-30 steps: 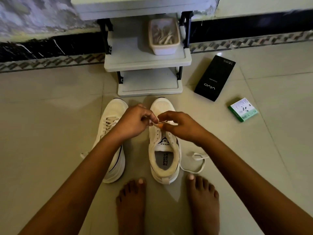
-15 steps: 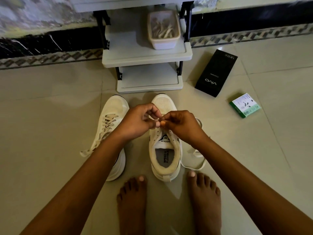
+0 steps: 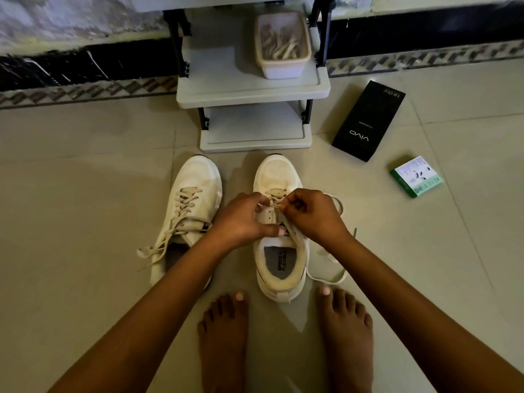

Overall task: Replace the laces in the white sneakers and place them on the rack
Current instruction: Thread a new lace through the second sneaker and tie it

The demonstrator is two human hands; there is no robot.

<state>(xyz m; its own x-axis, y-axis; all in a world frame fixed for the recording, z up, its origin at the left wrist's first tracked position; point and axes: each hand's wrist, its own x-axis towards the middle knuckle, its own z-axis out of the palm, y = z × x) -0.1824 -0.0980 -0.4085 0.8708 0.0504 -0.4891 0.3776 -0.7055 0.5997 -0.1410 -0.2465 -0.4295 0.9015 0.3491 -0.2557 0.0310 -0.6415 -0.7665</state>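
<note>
White sneakers, two, one rack

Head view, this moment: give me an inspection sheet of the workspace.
Surface: beige tiled floor.
Job's things: left sneaker laced, ends loose; right sneaker partly laced, lace trailing on the floor; rack holds a tub of laces.
Clutter: black box, green-edged box.
Hands: left hand and right hand pinch the lace over the right sneaker.
Cables: nothing seen.
Surroundings: dark patterned skirting; bare feet.
</note>
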